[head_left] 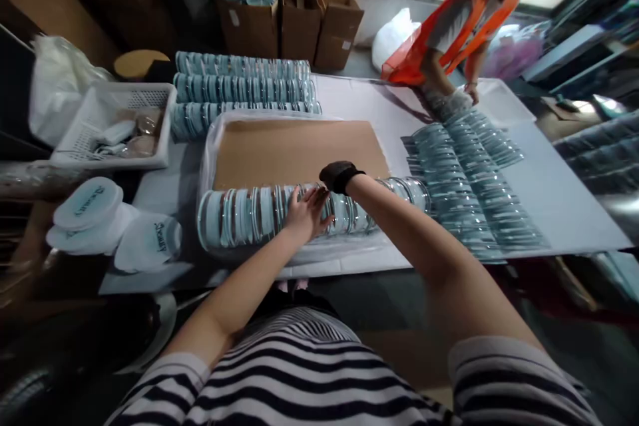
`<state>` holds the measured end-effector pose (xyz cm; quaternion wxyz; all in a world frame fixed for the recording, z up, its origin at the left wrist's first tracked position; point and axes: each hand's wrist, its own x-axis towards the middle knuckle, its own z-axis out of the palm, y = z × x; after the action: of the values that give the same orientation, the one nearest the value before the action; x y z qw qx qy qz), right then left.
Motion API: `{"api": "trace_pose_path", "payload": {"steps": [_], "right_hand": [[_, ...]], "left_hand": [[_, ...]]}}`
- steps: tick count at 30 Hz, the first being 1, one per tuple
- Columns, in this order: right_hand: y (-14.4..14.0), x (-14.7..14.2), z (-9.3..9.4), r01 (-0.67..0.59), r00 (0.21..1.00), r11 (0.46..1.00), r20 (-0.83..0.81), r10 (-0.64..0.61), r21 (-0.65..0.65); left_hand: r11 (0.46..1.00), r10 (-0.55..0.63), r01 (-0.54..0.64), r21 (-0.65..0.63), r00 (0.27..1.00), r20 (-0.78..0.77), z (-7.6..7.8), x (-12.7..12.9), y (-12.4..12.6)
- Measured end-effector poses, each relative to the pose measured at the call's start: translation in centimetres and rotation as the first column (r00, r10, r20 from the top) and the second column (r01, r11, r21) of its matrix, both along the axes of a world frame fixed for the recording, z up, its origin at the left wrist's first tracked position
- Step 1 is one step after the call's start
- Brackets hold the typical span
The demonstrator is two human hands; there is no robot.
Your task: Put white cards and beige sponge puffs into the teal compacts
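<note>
A long row of round clear-and-teal compact cases [239,216] lies on edge along the near side of a plastic-lined tray with a brown cardboard sheet [299,150]. My left hand [304,213] presses flat against the cases in the middle of the row, fingers together. My right hand [333,180] wears a dark glove and rests on the row just right of the left hand; its fingers are hidden, curled over the cases. The row continues right toward further cases [407,190].
Three rows of the same cases [244,86] lie behind the tray. Fanned rows of cases [474,180] cover the table's right part, where a person in an orange vest [449,33] works. A white basket [112,123], white lids [90,203] and cardboard boxes [299,23] stand around.
</note>
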<state>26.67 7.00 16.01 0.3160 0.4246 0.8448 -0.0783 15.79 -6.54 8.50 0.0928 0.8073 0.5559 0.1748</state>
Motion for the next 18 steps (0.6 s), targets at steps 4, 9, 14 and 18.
{"api": "trace_pose_path", "payload": {"steps": [4,9,14,18], "right_hand": [[-2.2,2.9,0.4,0.176,0.974,0.980,-0.161,-0.160,0.094],[-1.1,3.4,0.8,0.217,0.968,0.974,-0.140,-0.207,0.063],[-0.6,2.6,-0.1,0.050,0.992,0.997,-0.121,-0.041,0.067],[-0.6,2.6,-1.3,-0.059,0.984,0.985,-0.155,0.084,0.163]], "left_hand": [[0.999,-0.007,0.007,-0.041,1.000,-0.007,0.2,0.0,0.1],[1.000,0.019,-0.020,-0.020,0.999,-0.032,0.0,0.0,0.1],[0.998,0.063,-0.063,0.018,0.998,-0.021,-0.4,0.1,0.1],[0.995,0.082,-0.081,0.056,0.996,-0.023,-0.5,0.0,0.1]]}}
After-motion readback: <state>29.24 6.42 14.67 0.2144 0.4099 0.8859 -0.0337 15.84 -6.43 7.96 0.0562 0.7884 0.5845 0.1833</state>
